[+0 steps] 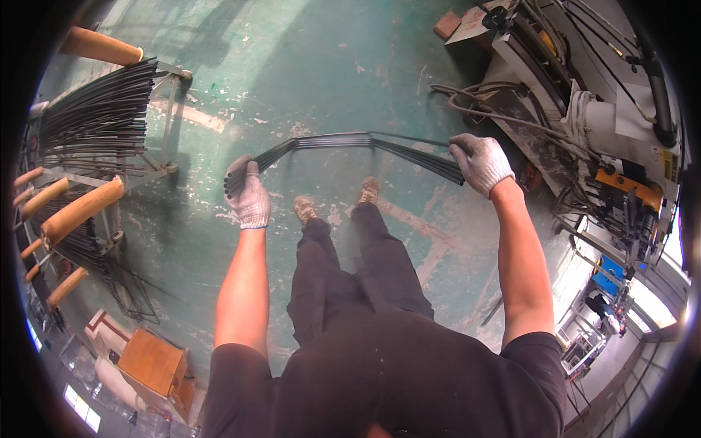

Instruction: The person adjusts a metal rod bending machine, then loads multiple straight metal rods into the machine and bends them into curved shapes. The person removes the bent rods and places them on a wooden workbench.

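Both my hands wear pale knitted gloves, and a small bundle of thin black bent tubes (pixel 332 141) spans the space between them in front of my legs. Each tube has a straight middle with two angled ends. Round the left ends my left hand (pixel 250 197) is closed, the tube tips poking out past the fingers. At the other end my right hand (pixel 482 165) is closed on the tubes, its fingertips partly hidden. One tube there sits apart, above the rest.
Stacked black tubes (pixel 102 120) fill a rack at left, with brown cylindrical posts (pixel 84 212) beside it. A wooden box (pixel 152 363) stands at lower left. A machine with hoses (pixel 584 124) occupies the right side. My shoes (pixel 369 191) are on the worn green floor (pixel 292 73).
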Available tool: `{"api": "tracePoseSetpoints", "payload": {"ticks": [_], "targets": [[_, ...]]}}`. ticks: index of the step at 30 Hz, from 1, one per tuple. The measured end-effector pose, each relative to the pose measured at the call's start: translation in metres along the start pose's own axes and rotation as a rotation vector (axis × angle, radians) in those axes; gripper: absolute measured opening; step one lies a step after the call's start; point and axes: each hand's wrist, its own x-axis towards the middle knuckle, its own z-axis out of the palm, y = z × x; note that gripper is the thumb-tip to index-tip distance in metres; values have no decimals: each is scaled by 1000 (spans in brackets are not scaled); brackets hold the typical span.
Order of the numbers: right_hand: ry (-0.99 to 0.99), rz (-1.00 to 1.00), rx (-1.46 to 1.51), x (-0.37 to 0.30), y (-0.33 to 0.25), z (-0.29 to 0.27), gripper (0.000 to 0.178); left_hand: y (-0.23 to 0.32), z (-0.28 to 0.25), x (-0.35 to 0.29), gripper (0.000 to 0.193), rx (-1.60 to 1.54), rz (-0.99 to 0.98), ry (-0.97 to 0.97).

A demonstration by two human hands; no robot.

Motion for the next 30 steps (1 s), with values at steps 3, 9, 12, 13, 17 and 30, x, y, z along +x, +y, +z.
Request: {"api": "tracePoseSetpoints", "payload": {"ticks": [3,9,12,13,17,30], "targets": [[-23,24,10,-6,-4,0,27,-7,-1,3,20,3,38,-3],[-22,6,7,-11,-9,1,28,-7,-2,4,19,19,8,9],[-13,36,39,-12,-12,2,28,-8,-2,3,19,23,3,7],[-33,76,53,-12,-14,0,29,-7,-1,3,19,9,11,4],[-54,172,162,-20,-18,-2,33,-4,3,7,17,24,18,5],[639,282,837,-27,12,156,49,-20,6,20,20,30,69,-29]]}}
